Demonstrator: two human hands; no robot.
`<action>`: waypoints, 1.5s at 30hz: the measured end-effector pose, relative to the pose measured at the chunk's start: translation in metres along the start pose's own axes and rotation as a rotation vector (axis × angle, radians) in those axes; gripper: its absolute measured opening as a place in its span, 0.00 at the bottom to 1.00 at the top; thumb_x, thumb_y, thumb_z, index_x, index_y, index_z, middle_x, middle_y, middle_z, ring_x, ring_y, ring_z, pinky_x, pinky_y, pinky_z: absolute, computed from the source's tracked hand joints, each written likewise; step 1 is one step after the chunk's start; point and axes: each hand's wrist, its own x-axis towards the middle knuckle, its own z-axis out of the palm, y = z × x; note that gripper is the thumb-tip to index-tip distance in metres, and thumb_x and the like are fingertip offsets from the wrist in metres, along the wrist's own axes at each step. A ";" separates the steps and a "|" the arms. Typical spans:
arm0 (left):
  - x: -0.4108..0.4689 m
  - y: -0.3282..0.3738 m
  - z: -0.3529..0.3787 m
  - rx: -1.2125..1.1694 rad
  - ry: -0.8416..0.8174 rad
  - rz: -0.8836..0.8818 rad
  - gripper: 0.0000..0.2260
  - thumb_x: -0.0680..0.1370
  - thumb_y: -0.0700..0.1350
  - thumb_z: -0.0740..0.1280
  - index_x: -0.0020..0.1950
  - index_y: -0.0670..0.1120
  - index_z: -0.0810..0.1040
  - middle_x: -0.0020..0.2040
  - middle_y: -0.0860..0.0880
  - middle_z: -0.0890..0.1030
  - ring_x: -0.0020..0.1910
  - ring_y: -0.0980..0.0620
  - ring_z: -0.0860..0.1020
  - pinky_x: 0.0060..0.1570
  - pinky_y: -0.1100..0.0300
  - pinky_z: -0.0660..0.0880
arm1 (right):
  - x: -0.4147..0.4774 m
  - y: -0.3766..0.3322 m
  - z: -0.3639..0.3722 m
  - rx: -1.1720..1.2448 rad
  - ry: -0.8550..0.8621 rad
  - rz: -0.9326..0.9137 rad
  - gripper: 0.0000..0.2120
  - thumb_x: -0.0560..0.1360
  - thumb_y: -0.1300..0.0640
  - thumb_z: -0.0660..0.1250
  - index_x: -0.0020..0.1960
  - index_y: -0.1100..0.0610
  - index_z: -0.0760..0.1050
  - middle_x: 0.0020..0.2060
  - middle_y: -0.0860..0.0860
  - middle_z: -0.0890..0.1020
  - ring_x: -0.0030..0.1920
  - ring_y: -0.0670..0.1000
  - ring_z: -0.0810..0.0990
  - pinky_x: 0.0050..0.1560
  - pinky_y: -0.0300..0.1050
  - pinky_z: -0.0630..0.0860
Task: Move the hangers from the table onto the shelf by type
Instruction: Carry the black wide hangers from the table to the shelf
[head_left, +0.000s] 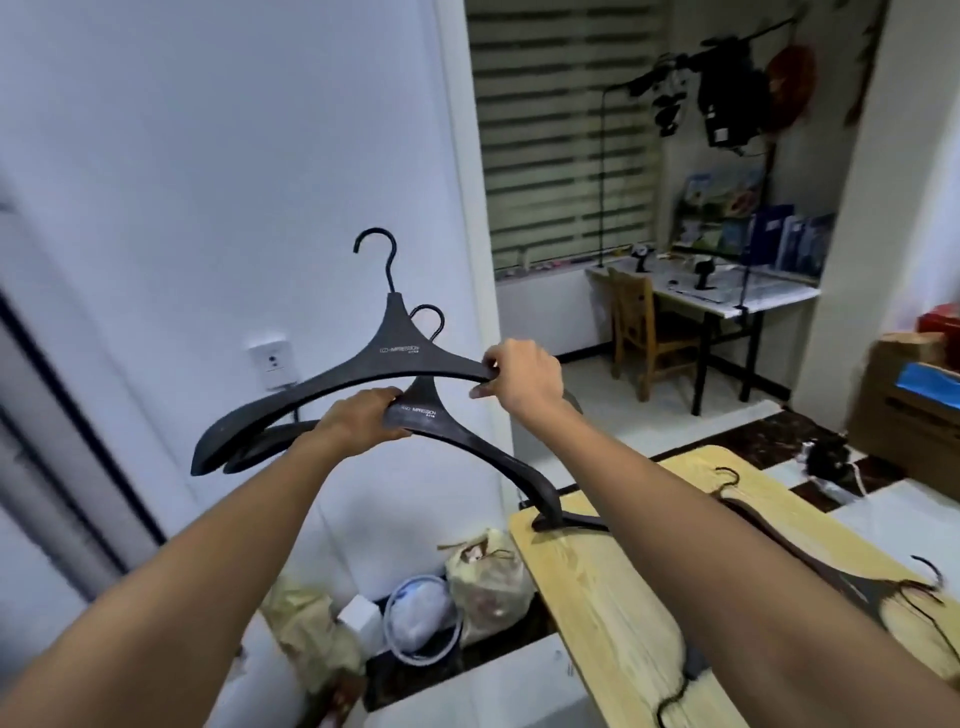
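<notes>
Left hand (363, 415) grips the neck of the lower broad black plastic hanger (488, 457). Right hand (519, 374) pinches the arm tip of the upper matching black hanger (400, 353). Both hangers are aloft before the white wall (208, 156).

Risk: the lower hanger's drooping arm reaches the pale wooden table (597, 571) corner and may snag; the hooks may tangle.

Open room lies leftward. Shelf not in view.

Wall (208, 156): forward passage is blocked just behind the raised hangers (332, 384).
Table (597, 597): bare wood is left at the left; thin hangers (883, 584) are spread rightward.
Below table's left: space is filled by bags (483, 582).
</notes>
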 end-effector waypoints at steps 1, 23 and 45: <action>-0.010 -0.007 -0.005 0.003 0.012 -0.026 0.13 0.72 0.58 0.68 0.52 0.54 0.72 0.49 0.54 0.79 0.48 0.51 0.78 0.43 0.57 0.69 | -0.001 -0.011 0.002 0.015 -0.010 -0.028 0.15 0.67 0.48 0.76 0.48 0.56 0.79 0.47 0.55 0.82 0.49 0.57 0.80 0.41 0.43 0.66; -0.399 -0.086 -0.035 -0.056 0.177 -0.638 0.17 0.71 0.54 0.71 0.57 0.50 0.74 0.53 0.49 0.81 0.55 0.46 0.79 0.51 0.55 0.74 | -0.195 -0.201 0.083 0.121 -0.264 -0.598 0.07 0.69 0.56 0.70 0.47 0.54 0.80 0.43 0.55 0.81 0.45 0.59 0.80 0.38 0.43 0.67; -0.641 -0.105 0.003 -0.167 0.335 -1.362 0.14 0.72 0.55 0.69 0.55 0.55 0.74 0.49 0.56 0.80 0.48 0.53 0.78 0.47 0.58 0.72 | -0.291 -0.332 0.200 0.133 -0.637 -1.033 0.06 0.71 0.56 0.72 0.44 0.57 0.79 0.36 0.53 0.76 0.39 0.55 0.74 0.39 0.43 0.67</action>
